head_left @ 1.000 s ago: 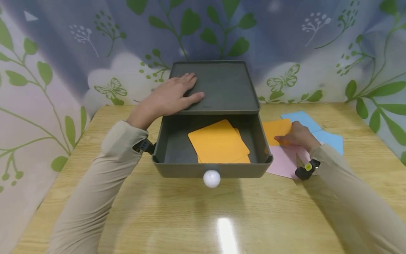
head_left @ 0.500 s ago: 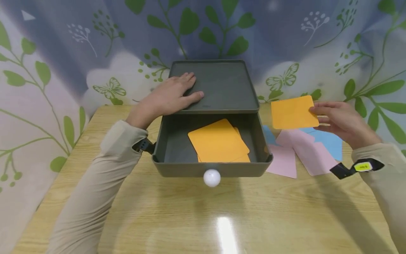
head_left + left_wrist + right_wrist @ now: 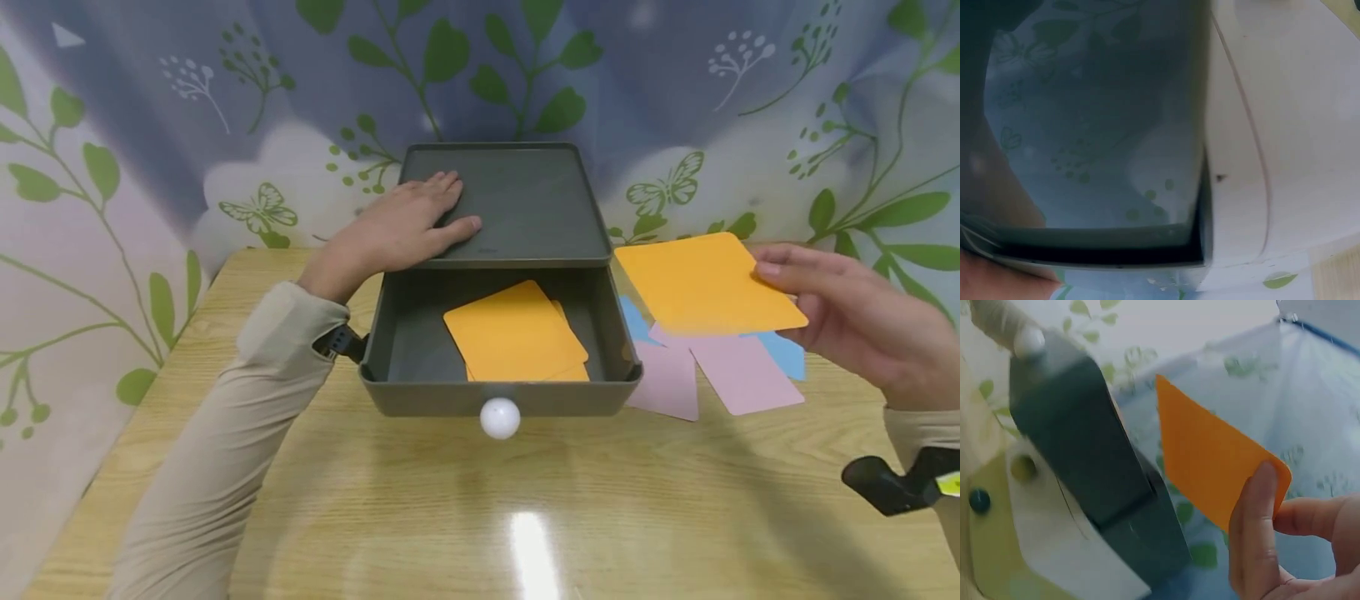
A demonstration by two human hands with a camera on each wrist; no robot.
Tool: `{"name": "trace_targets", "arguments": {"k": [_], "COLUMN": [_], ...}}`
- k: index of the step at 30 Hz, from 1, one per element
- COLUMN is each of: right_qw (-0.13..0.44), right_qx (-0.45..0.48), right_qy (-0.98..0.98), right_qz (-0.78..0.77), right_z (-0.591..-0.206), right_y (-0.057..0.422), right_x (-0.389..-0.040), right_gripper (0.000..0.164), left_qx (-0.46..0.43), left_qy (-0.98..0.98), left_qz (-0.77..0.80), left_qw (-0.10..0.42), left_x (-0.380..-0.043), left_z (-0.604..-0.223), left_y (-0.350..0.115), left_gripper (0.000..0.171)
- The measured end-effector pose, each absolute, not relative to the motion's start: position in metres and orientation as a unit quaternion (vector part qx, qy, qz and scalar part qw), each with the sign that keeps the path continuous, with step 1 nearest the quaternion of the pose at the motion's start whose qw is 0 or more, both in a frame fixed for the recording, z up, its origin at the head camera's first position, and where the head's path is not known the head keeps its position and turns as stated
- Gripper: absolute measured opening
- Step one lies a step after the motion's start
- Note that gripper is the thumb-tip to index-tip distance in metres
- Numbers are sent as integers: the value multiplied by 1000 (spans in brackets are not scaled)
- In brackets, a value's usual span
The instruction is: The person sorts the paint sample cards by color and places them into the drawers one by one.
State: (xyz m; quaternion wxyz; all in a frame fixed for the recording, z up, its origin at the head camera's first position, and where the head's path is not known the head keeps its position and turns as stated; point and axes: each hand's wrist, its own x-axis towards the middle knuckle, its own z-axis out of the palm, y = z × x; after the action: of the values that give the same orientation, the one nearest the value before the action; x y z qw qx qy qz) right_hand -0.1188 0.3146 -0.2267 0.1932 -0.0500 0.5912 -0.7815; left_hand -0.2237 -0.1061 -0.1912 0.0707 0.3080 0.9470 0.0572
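Drawing nearer to you since half a second ago, your right hand (image 3: 870, 321) is swinging the orange card (image 3: 705, 283) closer and turning it, off the table, above the pink cards (image 3: 750, 375) and to the right of the dark box (image 3: 435, 402). Your right thumb and fingers are pinching one edge; your left hand (image 3: 401, 221) is resting, fingers outstretched, on the lid (image 3: 532, 204). Matching cards (image 3: 517, 333) are lying overlapped inside. Your card is seemingly behaving as light, thin and fairly stiff, probably smooth enough to slip; holding that edge lightly should be sparing it a crease.
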Motion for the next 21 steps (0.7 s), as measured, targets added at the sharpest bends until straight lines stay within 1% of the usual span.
{"name": "trace_targets", "arguments": {"k": [3, 7, 9, 14, 16, 21], "right_qw": [202, 192, 203, 260, 272, 267], "right_qx": [-68, -67, -81, -178, -223, -286], "right_qy": [580, 612, 617, 583, 576, 560], "right_qz": [-786, -764, -756, -749, -738, -730], "right_z": [-223, -221, -221, -222, -222, -221], "right_y": [302, 283, 275, 258, 253, 246], "right_x": [-111, -106, -106, -109, -109, -106], "right_gripper": [36, 34, 33, 39, 42, 47], "left_qx": [311, 309, 308, 306, 307, 307], "left_qy": [946, 947, 947, 948, 947, 947], "left_qz": [54, 52, 51, 56, 59, 58], "left_qw": [70, 72, 73, 72, 71, 71], "left_x": [-224, -223, -223, -222, -222, -223], "left_z": [-191, -191, -191, -192, -192, -192], "left_y": [-106, -107, -108, -108, -108, -107], "left_gripper": [71, 70, 70, 72, 72, 72]}}
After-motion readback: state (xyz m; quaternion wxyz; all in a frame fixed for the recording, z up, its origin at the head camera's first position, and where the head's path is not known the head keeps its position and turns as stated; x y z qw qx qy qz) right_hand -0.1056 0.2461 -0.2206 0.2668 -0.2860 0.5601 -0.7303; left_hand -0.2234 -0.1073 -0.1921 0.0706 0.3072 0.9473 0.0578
